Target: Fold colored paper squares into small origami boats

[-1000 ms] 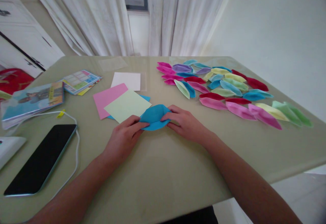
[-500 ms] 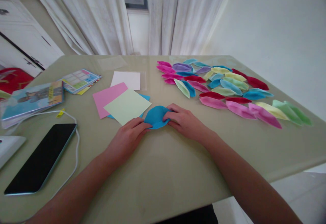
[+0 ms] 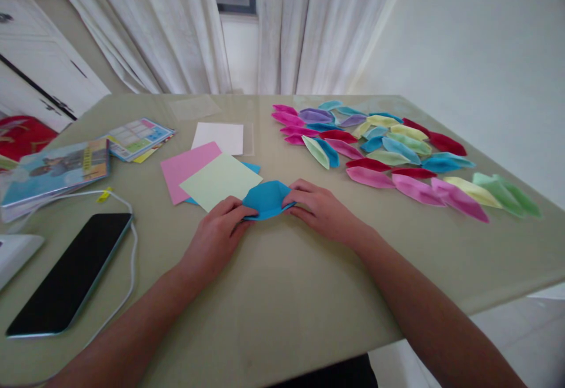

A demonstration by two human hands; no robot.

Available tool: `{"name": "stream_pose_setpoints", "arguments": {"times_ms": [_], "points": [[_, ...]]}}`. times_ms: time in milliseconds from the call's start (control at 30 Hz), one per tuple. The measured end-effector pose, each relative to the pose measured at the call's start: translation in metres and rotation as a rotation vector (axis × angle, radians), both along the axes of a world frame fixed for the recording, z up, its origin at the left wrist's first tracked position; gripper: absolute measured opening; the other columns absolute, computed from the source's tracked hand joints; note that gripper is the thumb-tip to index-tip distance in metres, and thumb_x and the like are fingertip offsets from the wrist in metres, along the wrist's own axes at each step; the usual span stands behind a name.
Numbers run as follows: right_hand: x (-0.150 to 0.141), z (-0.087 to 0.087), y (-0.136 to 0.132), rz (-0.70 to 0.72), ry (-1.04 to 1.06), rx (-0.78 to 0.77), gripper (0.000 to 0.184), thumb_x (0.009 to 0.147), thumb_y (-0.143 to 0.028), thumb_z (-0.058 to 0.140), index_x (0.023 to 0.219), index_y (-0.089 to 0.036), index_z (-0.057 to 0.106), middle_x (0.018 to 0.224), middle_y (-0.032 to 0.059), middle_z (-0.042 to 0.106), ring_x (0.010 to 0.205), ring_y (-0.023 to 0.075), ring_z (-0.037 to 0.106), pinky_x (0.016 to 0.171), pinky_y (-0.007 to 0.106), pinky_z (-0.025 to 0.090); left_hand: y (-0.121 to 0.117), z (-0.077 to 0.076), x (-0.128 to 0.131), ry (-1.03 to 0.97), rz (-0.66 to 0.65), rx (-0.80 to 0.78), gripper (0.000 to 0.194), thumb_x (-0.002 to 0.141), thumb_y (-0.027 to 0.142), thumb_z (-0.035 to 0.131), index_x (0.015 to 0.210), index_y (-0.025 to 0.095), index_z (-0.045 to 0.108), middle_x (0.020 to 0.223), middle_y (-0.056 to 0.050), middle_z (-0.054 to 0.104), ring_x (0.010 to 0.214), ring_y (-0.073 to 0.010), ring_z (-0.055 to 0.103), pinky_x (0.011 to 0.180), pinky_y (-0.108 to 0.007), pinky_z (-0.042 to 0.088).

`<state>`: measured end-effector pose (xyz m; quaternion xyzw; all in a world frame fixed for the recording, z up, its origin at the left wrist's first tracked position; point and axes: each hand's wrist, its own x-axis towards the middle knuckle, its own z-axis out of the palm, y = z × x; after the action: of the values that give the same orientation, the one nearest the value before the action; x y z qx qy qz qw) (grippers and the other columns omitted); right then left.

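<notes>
A blue folded paper [image 3: 267, 199] is stretched between my two hands, just over the front middle of the table. My left hand [image 3: 220, 223] pinches its left end between thumb and fingers. On the other end, my right hand [image 3: 318, 206] is closed with fingertips and thumb on the paper. Right behind my left hand lie loose square sheets: a pale green sheet [image 3: 222, 181] on top, a pink sheet [image 3: 188, 167] and the edge of a blue sheet [image 3: 252, 168] under it. Many folded paper boat-like pieces [image 3: 397, 149] in several colours lie in rows to the right.
On the left are a phone [image 3: 73, 273], a white cable [image 3: 133, 252] and booklets [image 3: 57, 170]. Colourful cards [image 3: 141, 139] and a white sheet [image 3: 219, 138] lie farther back on the table [image 3: 265, 305]. Curtains [image 3: 176, 29] hang behind it.
The blue paper has shifted slightly left, and its outline is now more angular with a drawn-out right end. My left hand has moved a little left and regripped its end.
</notes>
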<state>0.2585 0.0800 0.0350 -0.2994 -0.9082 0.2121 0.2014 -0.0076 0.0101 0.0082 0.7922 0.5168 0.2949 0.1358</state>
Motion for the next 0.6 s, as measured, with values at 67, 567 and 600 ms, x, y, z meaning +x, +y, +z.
{"name": "stream_pose_setpoints", "arguments": {"times_ms": [67, 567, 600], "points": [[0.000, 0.000, 0.001, 0.010, 0.033, -0.020, 0.012, 0.104, -0.021, 0.062, 0.110, -0.020, 0.073, 0.110, 0.0080, 0.066, 0.102, 0.0221, 0.066, 0.089, 0.034, 0.052, -0.001, 0.002, 0.002, -0.010, -0.001, -0.005, 0.026, 0.101, 0.022, 0.052, 0.109, 0.022, 0.077, 0.101, -0.007, 0.065, 0.092, -0.0220, 0.065, 0.081, -0.035, 0.055], [0.005, 0.004, 0.008, -0.017, 0.168, -0.121, 0.022, 0.107, -0.028, 0.058, 0.097, -0.019, 0.074, 0.101, 0.0066, 0.070, 0.093, 0.0192, 0.068, 0.085, 0.031, 0.051, 0.001, 0.012, 0.005, -0.212, 0.101, -0.058, 0.024, 0.101, 0.038, 0.059, 0.092, 0.021, 0.073, 0.085, -0.003, 0.074, 0.078, -0.0205, 0.069, 0.076, -0.032, 0.055], [0.005, 0.006, 0.008, -0.026, 0.192, -0.156, 0.023, 0.108, -0.029, 0.058, 0.096, -0.018, 0.074, 0.101, 0.0062, 0.071, 0.092, 0.0188, 0.068, 0.084, 0.031, 0.051, 0.001, 0.014, 0.006, -0.236, 0.109, -0.061, 0.026, 0.102, 0.039, 0.058, 0.089, 0.021, 0.073, 0.082, -0.002, 0.074, 0.075, -0.0196, 0.068, 0.073, -0.031, 0.055]]}}
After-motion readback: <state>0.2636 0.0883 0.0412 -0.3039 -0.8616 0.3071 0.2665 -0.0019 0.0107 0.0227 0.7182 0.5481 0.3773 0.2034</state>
